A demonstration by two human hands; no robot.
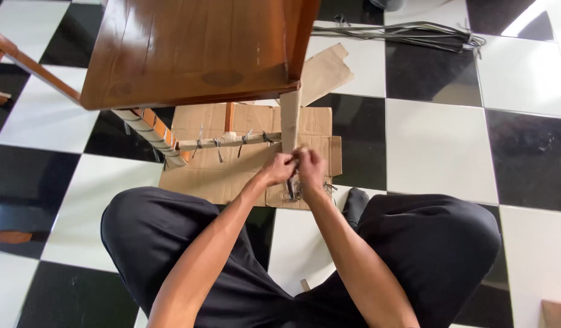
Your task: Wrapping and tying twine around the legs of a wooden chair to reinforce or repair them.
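I sit cross-legged on a checkered floor in front of a brown wooden chair (189,48). Its front leg (290,121) and the crossbar (229,142) are wrapped in cardboard strips held by thin ties. My left hand (277,168) and my right hand (309,167) meet at the bottom of the wrapped leg, fingers pinched on a thin tie there. A dark tool, perhaps pliers (290,189), hangs just below my hands; which hand holds it is unclear.
A flattened cardboard sheet (195,179) lies under the chair. A loose cardboard piece (324,70) rests behind the leg. A bundle of grey straps (408,33) lies on the far tiles. Another wrapped leg (153,133) slants at left.
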